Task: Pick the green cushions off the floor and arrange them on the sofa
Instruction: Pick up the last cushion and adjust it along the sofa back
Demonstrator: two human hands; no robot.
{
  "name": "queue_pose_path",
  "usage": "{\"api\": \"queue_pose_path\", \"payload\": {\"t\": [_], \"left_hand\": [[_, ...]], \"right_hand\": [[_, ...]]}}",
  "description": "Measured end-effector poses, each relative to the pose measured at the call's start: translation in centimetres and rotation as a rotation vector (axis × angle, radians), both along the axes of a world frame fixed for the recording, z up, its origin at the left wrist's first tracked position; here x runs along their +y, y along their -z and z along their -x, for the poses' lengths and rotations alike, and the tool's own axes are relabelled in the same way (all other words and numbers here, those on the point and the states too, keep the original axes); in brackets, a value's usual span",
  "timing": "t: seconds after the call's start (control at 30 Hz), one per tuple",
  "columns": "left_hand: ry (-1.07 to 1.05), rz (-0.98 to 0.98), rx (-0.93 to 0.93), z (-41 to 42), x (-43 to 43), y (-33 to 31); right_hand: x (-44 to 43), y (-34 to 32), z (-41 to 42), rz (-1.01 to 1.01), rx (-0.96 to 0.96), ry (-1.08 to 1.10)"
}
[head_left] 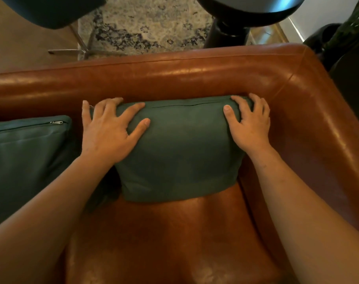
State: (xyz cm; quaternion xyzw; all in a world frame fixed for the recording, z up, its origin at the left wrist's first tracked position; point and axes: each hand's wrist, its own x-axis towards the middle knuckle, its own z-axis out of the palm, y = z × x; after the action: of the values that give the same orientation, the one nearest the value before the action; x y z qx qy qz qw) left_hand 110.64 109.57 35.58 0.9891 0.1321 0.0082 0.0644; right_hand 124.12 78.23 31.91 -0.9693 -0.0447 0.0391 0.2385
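Observation:
A green cushion (180, 152) stands upright on the seat of the brown leather sofa (174, 78), leaning against the backrest near the right corner. My left hand (109, 130) lies on its upper left corner with fingers spread over the top edge. My right hand (249, 121) grips its upper right corner, thumb in front and fingers over the top. A second green cushion (24, 156), with a zip along its top, stands on the seat to the left, a small gap away.
Behind the sofa lie a patterned rug (150, 27), a dark chair on metal legs (72, 48) at the back left and a black round pedestal table (228, 31). The sofa's right arm (328, 124) curves round close beside the cushion. Dark objects (342, 37) stand at the far right.

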Motion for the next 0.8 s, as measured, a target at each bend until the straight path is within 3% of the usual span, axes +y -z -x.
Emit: {"api": "queue_pose_path", "payload": {"t": [0.07, 0.13, 0.23, 0.33, 0.47, 0.57, 0.8], "left_hand": [[-0.081, 0.101, -0.161, 0.9, -0.4, -0.3], [-0.265, 0.334, -0.302, 2.5, -1.7, -0.4], [-0.486, 0.712, -0.299, 4.7, -4.3, 1.0], [-0.507, 0.788, -0.278, 4.4, -4.9, 2.9], [-0.531, 0.732, -0.227, 2.7, -4.3, 3.2], [-0.531, 0.722, -0.159, 2.9, -4.0, 2.3], [-0.476, 0.706, -0.093, 6.2, -4.2, -3.1]], "right_hand": [[-0.2, 0.0, 0.3, -0.151, -0.093, 0.092], [-0.7, 0.6, 1.4, -0.441, -0.117, 0.274], [-0.2, 2.5, 4.1, -0.707, 0.01, 0.428], [0.7, 3.9, 5.3, -0.645, 0.079, 0.357], [0.8, 2.9, 3.3, -0.459, 0.229, 0.344], [0.8, 0.9, 3.2, -0.435, 0.349, 0.393], [-0.6, -4.8, 9.0, -0.4, 0.342, 0.404]]}}
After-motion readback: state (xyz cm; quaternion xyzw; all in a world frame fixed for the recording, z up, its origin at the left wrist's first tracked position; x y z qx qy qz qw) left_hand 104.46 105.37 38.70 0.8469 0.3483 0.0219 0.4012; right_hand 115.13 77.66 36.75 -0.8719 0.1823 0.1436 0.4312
